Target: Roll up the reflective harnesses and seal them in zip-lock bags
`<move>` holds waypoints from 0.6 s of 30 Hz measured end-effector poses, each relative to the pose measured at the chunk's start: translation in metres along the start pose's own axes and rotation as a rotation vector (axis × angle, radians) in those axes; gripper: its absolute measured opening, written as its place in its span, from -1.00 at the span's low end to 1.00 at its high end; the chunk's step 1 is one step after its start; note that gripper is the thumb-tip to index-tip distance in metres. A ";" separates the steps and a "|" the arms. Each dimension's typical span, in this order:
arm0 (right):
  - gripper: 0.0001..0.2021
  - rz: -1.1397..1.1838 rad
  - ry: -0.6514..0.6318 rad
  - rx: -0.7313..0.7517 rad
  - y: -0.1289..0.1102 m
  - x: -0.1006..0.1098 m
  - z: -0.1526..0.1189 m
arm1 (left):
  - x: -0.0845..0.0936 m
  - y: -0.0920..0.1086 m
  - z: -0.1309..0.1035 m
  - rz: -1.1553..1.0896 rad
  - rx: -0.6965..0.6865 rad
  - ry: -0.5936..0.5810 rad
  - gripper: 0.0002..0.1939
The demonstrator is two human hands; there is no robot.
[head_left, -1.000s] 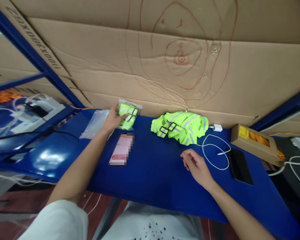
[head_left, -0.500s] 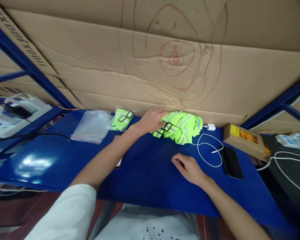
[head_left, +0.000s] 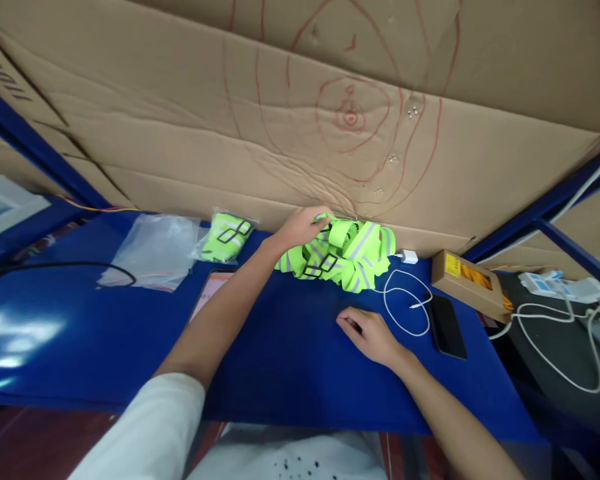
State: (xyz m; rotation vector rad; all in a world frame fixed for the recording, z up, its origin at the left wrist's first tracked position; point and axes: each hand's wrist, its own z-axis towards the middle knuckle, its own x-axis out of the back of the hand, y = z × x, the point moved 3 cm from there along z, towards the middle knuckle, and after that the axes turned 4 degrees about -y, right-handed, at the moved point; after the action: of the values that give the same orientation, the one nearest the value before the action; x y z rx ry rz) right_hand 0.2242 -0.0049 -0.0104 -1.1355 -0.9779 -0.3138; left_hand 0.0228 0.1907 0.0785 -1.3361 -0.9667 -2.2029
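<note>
A tangled heap of neon-yellow straps [head_left: 363, 250] with grey reflective stripes and black buckles lies against the cardboard at the back of the blue table. My left hand [head_left: 304, 227] is at the heap's upper left, its fingers closed on a strap. Nearer to me, my right hand [head_left: 367, 333] rests on the table, loosely curled with fingertips together and nothing visible in it. Left of the heap sits a clear bag [head_left: 229, 237] packed with folded neon straps. Beside it lies an empty clear plastic bag [head_left: 153, 250].
A phone [head_left: 211, 290] lies partly under my left forearm. Right of the heap are a white charger [head_left: 408, 256] with a looped cable, a black phone [head_left: 447, 327] and a brown box [head_left: 467, 283] with orange contents. The cardboard wall [head_left: 180, 133] stands behind.
My left hand has taken hold of a strap and lifted it a little; the heap's left side has spread leftward. The view has shifted slightly. My right hand keeps its curled pose.
</note>
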 end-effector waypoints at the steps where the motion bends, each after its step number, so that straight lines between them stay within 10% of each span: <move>1: -0.77 0.003 0.012 -0.014 0.003 -0.001 0.001 | 0.001 0.003 0.000 0.005 0.002 -0.003 -0.58; 12: -0.72 -0.103 0.037 0.031 0.002 -0.012 0.008 | -0.019 0.083 -0.020 0.269 0.122 -0.074 -0.58; 18: -0.66 -0.184 -0.082 0.248 -0.036 -0.048 0.080 | -0.025 0.113 -0.020 0.322 0.195 -0.130 -0.63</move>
State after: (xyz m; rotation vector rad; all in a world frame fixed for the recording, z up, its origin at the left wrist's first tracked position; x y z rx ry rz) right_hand 0.1339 0.0370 -0.0195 -0.8402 -1.1636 -0.2863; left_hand 0.0935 0.0985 0.0910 -1.4428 -0.9123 -1.7570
